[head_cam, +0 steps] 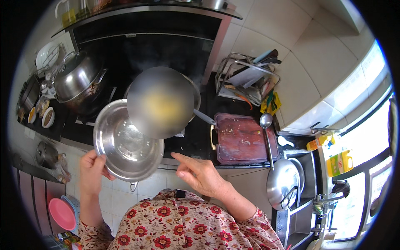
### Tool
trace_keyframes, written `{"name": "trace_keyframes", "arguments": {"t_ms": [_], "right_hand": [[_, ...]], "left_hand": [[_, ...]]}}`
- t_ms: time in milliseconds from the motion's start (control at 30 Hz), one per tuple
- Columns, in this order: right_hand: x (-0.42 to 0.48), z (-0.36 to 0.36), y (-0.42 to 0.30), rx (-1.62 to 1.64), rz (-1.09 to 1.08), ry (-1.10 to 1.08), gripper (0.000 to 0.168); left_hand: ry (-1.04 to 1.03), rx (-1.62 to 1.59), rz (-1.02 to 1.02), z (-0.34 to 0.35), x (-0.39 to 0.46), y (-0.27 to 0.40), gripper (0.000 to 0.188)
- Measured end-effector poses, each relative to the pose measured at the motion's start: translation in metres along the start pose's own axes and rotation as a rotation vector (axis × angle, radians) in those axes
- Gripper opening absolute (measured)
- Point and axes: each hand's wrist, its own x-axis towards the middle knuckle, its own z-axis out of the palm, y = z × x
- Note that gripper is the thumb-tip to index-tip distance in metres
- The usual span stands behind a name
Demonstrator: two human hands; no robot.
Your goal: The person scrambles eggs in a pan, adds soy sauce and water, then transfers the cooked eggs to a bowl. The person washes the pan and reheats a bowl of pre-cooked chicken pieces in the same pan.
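My left hand (93,168) grips the left rim of a stainless steel basin (131,159), which is tilted at the front edge of the stove and holds only small bits. My right hand (200,175) is just right of the basin, index finger extended, holding nothing. Behind the basin a pan (197,97) sits on the stove; a round blur hides most of it, with something yellow inside. A grey handle (203,117) sticks out of the pan to the right. Faint steam rises behind it.
A wooden cutting board (242,139) with a metal ladle (268,140) lies right of the stove. Farther right, a large metal lid (281,184) rests over the sink (298,225). A lidded wok (75,81) and small bowls (48,117) stand left. A knife rack (231,62) is behind the board.
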Motion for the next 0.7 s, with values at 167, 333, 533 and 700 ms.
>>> {"name": "trace_keyframes", "arguments": {"t_ms": [167,333,533,700], "right_hand": [[-0.043,-0.024,0.013,0.249,0.136,0.007,0.060],[-0.099,-0.046,0.050,0.506,0.430,0.203,0.042],[-0.160,-0.060,0.110,0.642,0.704,0.445,0.019],[-0.186,-0.077,0.142,0.613,0.790,0.593,0.014]], "left_hand": [[-0.147,-0.013,0.030,0.072,-0.024,-0.014,0.018],[-0.341,0.095,-0.044,0.148,-0.030,-0.039,0.016],[-0.597,0.159,-0.275,0.221,-0.021,-0.095,0.026],[-0.601,0.169,-0.340,0.231,-0.025,-0.106,0.036]]}}
